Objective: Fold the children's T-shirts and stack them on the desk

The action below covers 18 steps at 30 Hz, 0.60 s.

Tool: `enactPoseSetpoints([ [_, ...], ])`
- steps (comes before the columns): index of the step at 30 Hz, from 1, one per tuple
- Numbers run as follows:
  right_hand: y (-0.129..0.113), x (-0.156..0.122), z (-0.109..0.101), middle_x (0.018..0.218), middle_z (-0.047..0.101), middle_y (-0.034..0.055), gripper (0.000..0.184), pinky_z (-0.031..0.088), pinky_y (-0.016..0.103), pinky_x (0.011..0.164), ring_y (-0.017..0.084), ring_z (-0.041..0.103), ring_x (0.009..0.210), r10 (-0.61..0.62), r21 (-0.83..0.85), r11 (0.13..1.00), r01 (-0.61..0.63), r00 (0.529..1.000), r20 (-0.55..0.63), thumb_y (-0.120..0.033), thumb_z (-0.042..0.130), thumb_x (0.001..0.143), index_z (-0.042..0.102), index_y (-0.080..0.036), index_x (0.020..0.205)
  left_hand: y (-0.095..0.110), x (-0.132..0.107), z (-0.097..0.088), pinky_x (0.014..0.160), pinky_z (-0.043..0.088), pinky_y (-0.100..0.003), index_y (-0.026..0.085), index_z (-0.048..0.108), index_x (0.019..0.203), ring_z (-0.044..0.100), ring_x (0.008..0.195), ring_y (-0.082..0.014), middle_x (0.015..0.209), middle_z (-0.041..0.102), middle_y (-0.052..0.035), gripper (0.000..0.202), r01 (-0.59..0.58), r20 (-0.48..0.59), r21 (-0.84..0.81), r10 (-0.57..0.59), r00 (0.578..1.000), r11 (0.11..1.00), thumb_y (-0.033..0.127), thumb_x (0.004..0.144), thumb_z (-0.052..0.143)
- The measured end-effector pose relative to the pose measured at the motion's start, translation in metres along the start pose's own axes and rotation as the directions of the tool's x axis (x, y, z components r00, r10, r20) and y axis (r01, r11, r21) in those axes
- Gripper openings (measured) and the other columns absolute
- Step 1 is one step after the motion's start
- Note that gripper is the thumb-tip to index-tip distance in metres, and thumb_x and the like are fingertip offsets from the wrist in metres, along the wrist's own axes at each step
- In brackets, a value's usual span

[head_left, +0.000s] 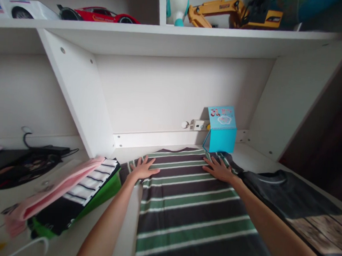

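The striped T-shirt, cut off below, lies under the spread left hand and right hand.

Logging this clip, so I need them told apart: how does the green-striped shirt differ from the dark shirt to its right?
The striped T-shirt has green and white bands on dark grey, while the dark grey T-shirt is plain but for a pale line at the collar. The striped one lies under the left hand and right hand; neither hand rests on the dark one. Both lie flat on the white shelf, collars toward the wall.
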State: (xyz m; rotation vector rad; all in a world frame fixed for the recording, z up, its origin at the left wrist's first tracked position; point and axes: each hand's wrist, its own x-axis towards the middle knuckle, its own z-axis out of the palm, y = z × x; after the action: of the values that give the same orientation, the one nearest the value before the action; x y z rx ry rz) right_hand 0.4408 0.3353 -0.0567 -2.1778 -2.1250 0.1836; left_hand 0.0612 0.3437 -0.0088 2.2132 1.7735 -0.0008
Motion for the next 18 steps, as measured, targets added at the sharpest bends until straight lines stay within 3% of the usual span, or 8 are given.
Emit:
enactPoseSetpoints([
  [6, 0.008, 0.004, 0.011, 0.147, 0.021, 0.0005, 0.059, 0.02, 0.069, 0.093, 0.038, 0.014, 0.132, -0.04, -0.052, 0.998, 0.036, 0.996, -0.083, -0.062, 0.027, 0.085, 0.021, -0.039, 0.139, -0.012, 0.012, 0.015, 0.093, 0.006, -0.072, 0.041, 0.018, 0.139, -0.001, 0.134, -0.0392, 0.15, 0.006, 0.0007, 0.074, 0.017, -0.145, 0.041, -0.01, 0.989, 0.999, 0.076, 0.074, 0.023],
  [11, 0.003, 0.002, -0.001, 0.144, 0.029, 0.0055, 0.052, 0.024, 0.067, 0.092, 0.036, 0.02, 0.131, -0.048, -0.084, 0.996, 0.038, 0.992, -0.119, -0.052, 0.028, 0.089, 0.029, -0.034, 0.138, -0.01, 0.011, 0.018, 0.094, 0.007, -0.071, 0.041, 0.019, 0.138, 0.003, 0.134, -0.0379, 0.15, 0.008, 0.0008, 0.074, 0.02, -0.184, 0.072, -0.007, 0.983, 0.997, 0.077, 0.073, 0.021],
  [15, -0.043, -0.023, -0.011, 0.142, 0.027, 0.0196, 0.053, 0.014, 0.068, 0.094, 0.04, 0.018, 0.13, -0.08, -0.132, 0.989, 0.059, 0.984, -0.162, -0.043, 0.034, 0.09, 0.039, -0.016, 0.135, -0.01, 0.012, 0.018, 0.095, 0.008, -0.071, 0.037, 0.02, 0.139, 0.003, 0.134, -0.0387, 0.15, 0.009, -0.0002, 0.076, 0.027, -0.189, 0.08, -0.012, 0.982, 0.996, 0.076, 0.073, 0.02],
  [18, -0.096, -0.06, 0.003, 0.146, 0.022, 0.0113, 0.055, 0.022, 0.057, 0.099, 0.034, 0.017, 0.133, -0.266, -0.111, 0.961, 0.253, 0.956, -0.122, -0.051, 0.033, 0.089, 0.032, -0.027, 0.138, -0.011, 0.011, 0.018, 0.095, 0.008, -0.07, 0.036, 0.021, 0.14, 0.003, 0.134, -0.0382, 0.15, 0.008, -0.0015, 0.077, 0.021, -0.185, 0.078, -0.007, 0.983, 0.997, 0.076, 0.074, 0.021],
])
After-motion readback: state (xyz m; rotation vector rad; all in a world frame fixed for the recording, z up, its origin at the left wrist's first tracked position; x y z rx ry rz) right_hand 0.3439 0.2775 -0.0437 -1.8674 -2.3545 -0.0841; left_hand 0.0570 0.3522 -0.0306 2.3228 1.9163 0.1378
